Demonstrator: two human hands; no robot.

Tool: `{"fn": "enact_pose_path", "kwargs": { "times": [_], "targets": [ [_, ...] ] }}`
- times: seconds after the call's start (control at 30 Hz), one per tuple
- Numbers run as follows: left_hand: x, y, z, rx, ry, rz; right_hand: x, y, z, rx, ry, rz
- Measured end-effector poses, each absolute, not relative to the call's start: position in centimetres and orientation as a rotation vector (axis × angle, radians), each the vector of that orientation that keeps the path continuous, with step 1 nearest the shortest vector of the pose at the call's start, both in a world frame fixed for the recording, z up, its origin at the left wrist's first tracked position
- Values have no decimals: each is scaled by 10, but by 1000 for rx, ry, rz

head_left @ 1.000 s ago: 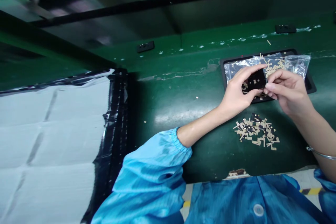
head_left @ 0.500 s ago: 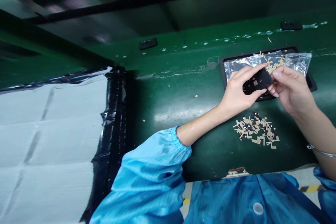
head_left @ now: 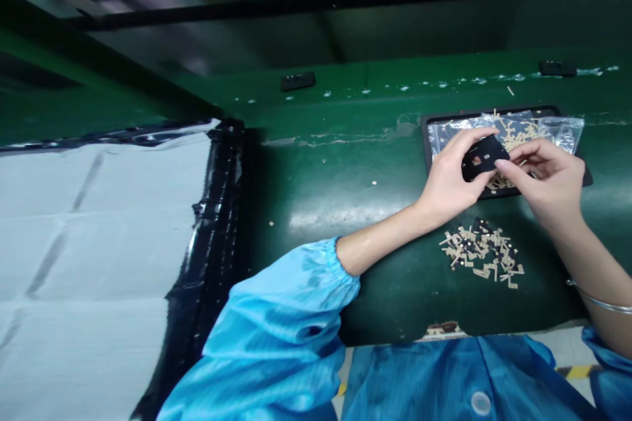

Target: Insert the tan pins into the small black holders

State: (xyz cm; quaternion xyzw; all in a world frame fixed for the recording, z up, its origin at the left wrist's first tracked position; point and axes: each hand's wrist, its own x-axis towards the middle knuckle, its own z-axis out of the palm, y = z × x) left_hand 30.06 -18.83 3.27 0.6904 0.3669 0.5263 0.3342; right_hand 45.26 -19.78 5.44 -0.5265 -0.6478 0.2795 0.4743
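Observation:
A thin black plate (head_left: 486, 156) with small square openings is held up over the front of a black tray (head_left: 587, 174). My left hand (head_left: 453, 171) grips its left side between thumb and fingers. At its right edge, my right hand (head_left: 548, 177) presses with thumb and fingertips. Inside the tray are clear plastic bags (head_left: 563, 131) and many small beige pieces (head_left: 518, 135), partly hidden by my hands. Nearer to me, a loose pile of beige and black pieces (head_left: 484, 251) lies on the green table (head_left: 336, 191).
Two small black parts stand at the back, one at centre (head_left: 297, 81) and one at right (head_left: 557, 68). A white-covered surface (head_left: 99, 230) with a black plastic-wrapped edge (head_left: 207, 223) fills the left. Dark panels run behind the table.
The black plate has tilted to show more of its face. My right thumb has moved onto its near right corner. The whole view has shifted slightly.

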Motion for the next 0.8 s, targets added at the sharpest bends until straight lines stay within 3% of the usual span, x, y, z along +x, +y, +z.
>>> {"fn": "enact_pose_path", "kwargs": {
  "times": [0.4,0.8],
  "targets": [
    [293,-178,34,1701,717,1084,456,-199,58,-1258,-1580,778],
    [296,-193,39,1787,813,1065,452,-203,60,-1258,-1550,750]
  ]
}}
